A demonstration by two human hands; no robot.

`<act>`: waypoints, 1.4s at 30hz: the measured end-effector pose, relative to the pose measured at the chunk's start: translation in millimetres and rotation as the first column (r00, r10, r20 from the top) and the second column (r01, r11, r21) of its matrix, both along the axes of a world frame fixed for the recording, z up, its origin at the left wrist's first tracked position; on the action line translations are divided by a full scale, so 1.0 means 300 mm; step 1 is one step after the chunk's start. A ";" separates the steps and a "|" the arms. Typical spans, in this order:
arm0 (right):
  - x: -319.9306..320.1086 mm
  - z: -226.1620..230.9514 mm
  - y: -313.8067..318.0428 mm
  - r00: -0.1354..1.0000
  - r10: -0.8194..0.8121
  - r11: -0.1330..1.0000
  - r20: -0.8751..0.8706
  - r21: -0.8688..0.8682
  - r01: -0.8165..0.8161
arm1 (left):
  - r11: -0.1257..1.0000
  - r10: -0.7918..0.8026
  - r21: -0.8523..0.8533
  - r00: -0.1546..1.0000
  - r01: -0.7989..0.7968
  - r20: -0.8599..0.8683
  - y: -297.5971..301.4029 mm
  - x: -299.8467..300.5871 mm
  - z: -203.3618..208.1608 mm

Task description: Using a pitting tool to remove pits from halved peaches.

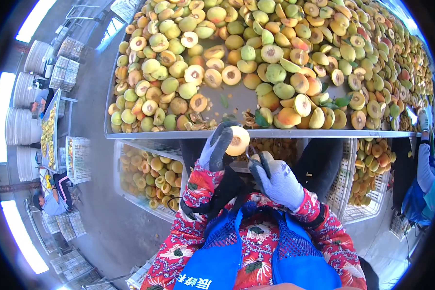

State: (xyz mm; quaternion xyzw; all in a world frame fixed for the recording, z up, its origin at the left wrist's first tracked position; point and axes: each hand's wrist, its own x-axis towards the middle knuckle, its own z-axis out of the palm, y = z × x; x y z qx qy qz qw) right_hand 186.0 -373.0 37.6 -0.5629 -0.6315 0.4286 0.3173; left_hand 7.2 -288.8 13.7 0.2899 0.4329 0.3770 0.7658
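My left hand [216, 145], in a grey-and-dark glove, is closed round a peach half [238, 141] just below the table's near edge. Its pale yellow cut face is turned up toward me. My right hand [277, 180], in a white glove with dark fingertips, is closed on a small thin metal tool [248, 153]. Only the tool's tip shows, close beside the fruit; the fingers hide the rest. Beyond my hands, a metal-rimmed table [266, 134] carries a heap of halved yellow-green peaches [275, 72]. Scraps and pits [198, 122] lie near its edge.
Under the table stand a white crate [123, 193] of fruit halves at left and another crate [345, 193] at right. More halves lie between my knees. A co-worker's sleeved arm [424, 164] is at far right. Other people, a table and stacked crates [65, 72] are at left.
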 end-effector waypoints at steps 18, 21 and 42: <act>0.018 0.013 0.000 0.586 -0.464 0.509 -0.665 -0.741 -0.438 | 0.870 0.147 0.477 0.858 0.124 -0.493 -0.170 0.122 -0.069; 0.020 -0.103 -0.041 -0.044 -0.744 0.440 -0.667 -0.438 -0.784 | 0.917 0.049 0.400 0.993 -0.003 -0.105 -0.165 0.141 -0.092; 0.065 -0.194 -0.065 0.926 0.046 0.998 -0.375 0.052 -0.029 | 0.784 0.424 0.127 -0.376 0.607 -0.824 0.308 -0.176 -0.079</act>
